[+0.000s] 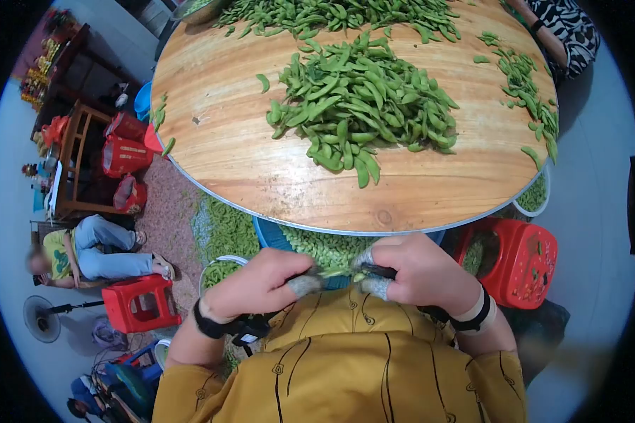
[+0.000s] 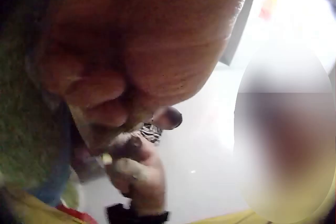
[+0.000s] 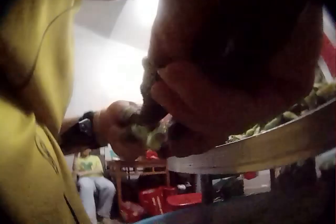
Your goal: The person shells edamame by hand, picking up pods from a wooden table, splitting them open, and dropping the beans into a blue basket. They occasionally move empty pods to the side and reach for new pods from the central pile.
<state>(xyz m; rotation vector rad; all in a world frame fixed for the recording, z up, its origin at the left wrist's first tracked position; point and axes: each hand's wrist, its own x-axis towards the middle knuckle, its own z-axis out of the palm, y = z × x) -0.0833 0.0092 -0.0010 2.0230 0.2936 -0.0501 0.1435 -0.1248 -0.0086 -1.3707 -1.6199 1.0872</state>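
Note:
In the head view my left hand (image 1: 264, 280) and right hand (image 1: 423, 271) meet in front of the yellow shirt, just short of the table edge. Both pinch a green soybean pod (image 1: 337, 271) stretched between their fingertips. Greyish-white wraps cover the thumb tips, and dark bands show on the fingers beside them. In the right wrist view the pod (image 3: 154, 138) shows at the fingertips, partly hidden by the dark near hand. Below the hands stands a blue basin (image 1: 264, 234) of shelled green beans (image 1: 317, 243).
A heap of soybean pods (image 1: 367, 99) lies on the round wooden table (image 1: 226, 155), with more pods along its far side. A red stool (image 1: 529, 264) stands at the right. Pods cover the floor at left, near a seated person (image 1: 95, 247). Another person's arm (image 1: 543, 35) reaches the table's far right.

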